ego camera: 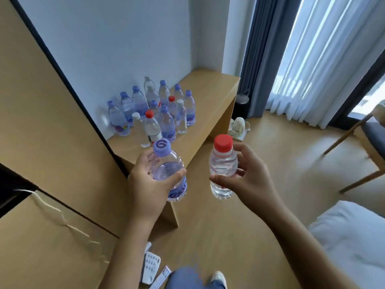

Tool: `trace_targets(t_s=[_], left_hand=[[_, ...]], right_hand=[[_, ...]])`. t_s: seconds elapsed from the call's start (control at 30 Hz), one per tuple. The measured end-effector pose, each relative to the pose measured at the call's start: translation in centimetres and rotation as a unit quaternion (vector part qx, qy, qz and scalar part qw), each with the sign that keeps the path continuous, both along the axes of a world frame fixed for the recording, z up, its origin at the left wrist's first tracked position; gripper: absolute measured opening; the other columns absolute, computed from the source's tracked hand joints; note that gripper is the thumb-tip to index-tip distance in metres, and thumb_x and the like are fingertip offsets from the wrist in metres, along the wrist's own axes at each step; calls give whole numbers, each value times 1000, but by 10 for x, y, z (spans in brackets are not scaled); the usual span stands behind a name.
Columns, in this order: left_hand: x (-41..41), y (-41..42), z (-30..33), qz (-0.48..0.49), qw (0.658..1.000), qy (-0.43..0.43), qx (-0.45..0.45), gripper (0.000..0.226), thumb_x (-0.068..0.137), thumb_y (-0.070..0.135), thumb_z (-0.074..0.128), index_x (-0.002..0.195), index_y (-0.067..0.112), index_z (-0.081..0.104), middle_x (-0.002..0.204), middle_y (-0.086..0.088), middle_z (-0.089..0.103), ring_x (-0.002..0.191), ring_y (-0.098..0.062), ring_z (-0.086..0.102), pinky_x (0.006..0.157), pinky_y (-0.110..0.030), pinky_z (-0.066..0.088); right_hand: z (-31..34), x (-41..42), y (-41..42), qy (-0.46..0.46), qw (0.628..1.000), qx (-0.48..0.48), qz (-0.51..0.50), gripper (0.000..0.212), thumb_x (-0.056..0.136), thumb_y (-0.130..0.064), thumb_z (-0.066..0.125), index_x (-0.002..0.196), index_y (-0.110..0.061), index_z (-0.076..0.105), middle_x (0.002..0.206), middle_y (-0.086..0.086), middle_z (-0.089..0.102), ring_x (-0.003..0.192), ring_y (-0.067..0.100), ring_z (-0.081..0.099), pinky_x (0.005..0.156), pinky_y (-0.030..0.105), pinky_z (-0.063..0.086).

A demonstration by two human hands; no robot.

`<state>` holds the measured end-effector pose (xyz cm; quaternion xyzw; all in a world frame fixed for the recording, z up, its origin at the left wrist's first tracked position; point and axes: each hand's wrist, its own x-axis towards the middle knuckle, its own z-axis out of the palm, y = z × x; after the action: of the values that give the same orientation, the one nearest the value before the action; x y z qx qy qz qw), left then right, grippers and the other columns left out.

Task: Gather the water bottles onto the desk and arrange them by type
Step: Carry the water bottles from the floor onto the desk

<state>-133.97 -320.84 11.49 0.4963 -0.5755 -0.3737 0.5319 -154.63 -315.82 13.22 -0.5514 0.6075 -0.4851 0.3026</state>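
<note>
Left hand (150,184) fingers (177,177) curled round purple-cap bottle (169,174), thumb across its front, bottle upright, held in the air just before the desk's near end. Right hand (248,180) fingers (240,152) and thumb wrapped round red-cap bottle (223,170), smaller, clear, upright, held over the floor (270,153) right of the desk (208,97). The two held bottles are near each other, not touching. On the desk, a bottle cluster (154,110) stands against the wall (114,49): mostly purple caps, two red caps, a few white caps, mixed together, all upright. Kettle (239,127) on the floor just past the desk's side. Chair (366,130) at right, bed corner (354,236) lower right, curtains (312,59) behind. Remote control (151,265) on the floor near the person's shoe (218,278).
</note>
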Motion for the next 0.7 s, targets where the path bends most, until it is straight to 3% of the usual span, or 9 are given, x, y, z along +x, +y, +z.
trace_targets(t_s=[0.13,0.47,0.6,0.7], left_hand=[[-13,-41,-11,48,999,7,22,56,63,9,92,110,19,63,110,-5,71,109,-25,66,95,-53,53],[-22,-151,-63,163,985,3,64,66,57,11,96,111,23,59,106,1,71,102,-23,68,90,-55,54],[-20,-185,-84,203,975,-19,88,64,59,6,93,105,31,57,100,10,71,95,-13,68,86,-45,57],[-19,-207,-95,221,969,-36,103,65,60,-3,91,99,35,54,93,21,70,88,-1,67,77,-29,56]], right_hand=[[-11,-19,-66,4,999,18,34,65,66,-19,90,121,-23,55,105,-6,70,94,5,68,80,24,56],[-58,-23,-225,0,994,68,85,60,64,-16,90,107,-34,53,91,-19,67,84,-5,64,66,7,48],[-79,-16,-285,11,986,114,117,58,63,-18,89,104,-36,52,91,-27,65,82,-6,64,63,6,47],[-97,-4,-320,22,981,136,138,60,62,-20,89,106,-34,51,92,-29,64,83,-9,62,63,4,44]])
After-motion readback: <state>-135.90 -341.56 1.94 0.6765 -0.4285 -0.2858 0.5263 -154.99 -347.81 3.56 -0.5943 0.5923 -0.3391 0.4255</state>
